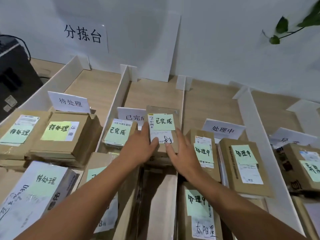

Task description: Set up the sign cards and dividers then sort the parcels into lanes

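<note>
Here the left hand [138,147] and right hand [184,154] flank the parcel [162,135], fingers straight (thumbs on top).

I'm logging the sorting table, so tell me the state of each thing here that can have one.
Brown flat parcel with green note: lying label up in the second lane from the left, both hands on it.
Left hand: fingers straight, touching the parcel's left edge.
Right hand: fingers straight, thumb resting on top of the parcel.
White divider boards: upright.
White paper sign cards: standing.
</note>
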`<state>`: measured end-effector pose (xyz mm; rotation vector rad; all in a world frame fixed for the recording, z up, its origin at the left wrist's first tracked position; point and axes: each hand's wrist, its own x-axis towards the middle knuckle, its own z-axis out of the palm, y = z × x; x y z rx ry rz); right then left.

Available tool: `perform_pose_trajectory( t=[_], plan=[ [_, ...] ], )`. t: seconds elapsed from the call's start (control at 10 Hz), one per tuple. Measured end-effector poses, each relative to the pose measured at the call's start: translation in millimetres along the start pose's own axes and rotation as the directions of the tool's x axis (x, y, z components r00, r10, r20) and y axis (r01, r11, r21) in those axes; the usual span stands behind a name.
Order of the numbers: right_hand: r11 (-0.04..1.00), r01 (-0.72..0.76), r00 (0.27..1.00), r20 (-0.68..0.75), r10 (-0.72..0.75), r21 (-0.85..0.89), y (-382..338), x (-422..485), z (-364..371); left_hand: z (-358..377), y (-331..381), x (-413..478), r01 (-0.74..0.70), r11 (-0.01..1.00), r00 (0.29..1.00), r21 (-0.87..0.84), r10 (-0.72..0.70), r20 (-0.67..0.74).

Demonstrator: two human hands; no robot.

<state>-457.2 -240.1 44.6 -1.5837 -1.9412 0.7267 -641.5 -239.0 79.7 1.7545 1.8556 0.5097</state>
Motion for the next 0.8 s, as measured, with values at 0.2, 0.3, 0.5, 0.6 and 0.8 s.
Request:
perform_pose_trajectory(
  t=[0.2, 0.3, 0.5, 0.6, 0.8],
  plan=[
    [0.999, -0.024, 1.0, 0.016, 0.024, 0.032, 8, 6, 4, 2, 0, 11, -0.014, 0.999, 0.999, -0.04, 0.016, 0.037],
    [1.0, -0.028, 0.999, 0.027, 0.028, 0.006, 10, 14, 7, 1, -4, 18, 0.018, 0.999, 0.999, -0.036, -0.016, 0.05],
    [0.991, 0.006, 0.998, 0.057, 0.002, -0.131, 17, 7, 20, 9, -6, 17, 0.039, 0.999, 0.995, 0.026, -0.041, 0.087],
    [0.99, -0.031, 0.994, 0.1, 0.045, -0.137, 15, 8, 18, 9, -4, 18, 0.056, 0.997, 0.994, 0.046, -0.06, 0.091],
    [0.984, -0.047, 0.97, 0.227, 0.086, -0.171, 1, 3, -11, -3, 16, 9, 0.11, 0.98, 0.99, 0.165, -0.123, 0.071]
  ],
)
